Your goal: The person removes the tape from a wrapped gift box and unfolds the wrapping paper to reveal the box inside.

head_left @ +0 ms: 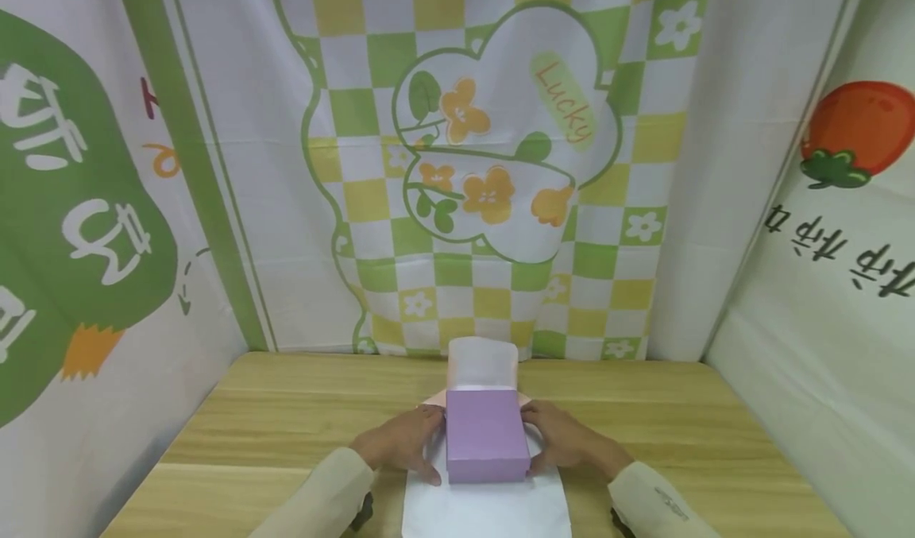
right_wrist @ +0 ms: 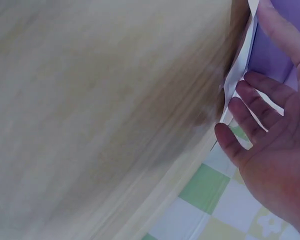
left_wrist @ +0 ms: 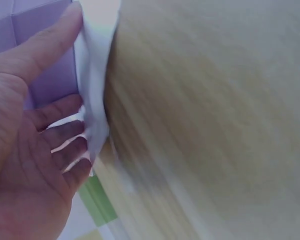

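Note:
A purple box (head_left: pixel 486 431) with a lid rests on a white sheet (head_left: pixel 486 510) that spreads out in front of it and to both sides. Against the box's left side is my left hand (head_left: pixel 409 441), thumb toward the front and fingers toward the back. My right hand (head_left: pixel 561 439) mirrors it along the right side. Both wrist views show loosely bent fingers, with fingertips by the sheet's raised edge. Whether they press the box or only the sheet, I cannot tell. Behind the box stands a pale, rounded, translucent flap (head_left: pixel 483 363).
Everything lies on a wood-grain table (head_left: pixel 300 411). A checked green and yellow cloth (head_left: pixel 493 299) hangs at its back edge. Printed white cloths hang at the left (head_left: pixel 193 299) and the right (head_left: pixel 801 347).

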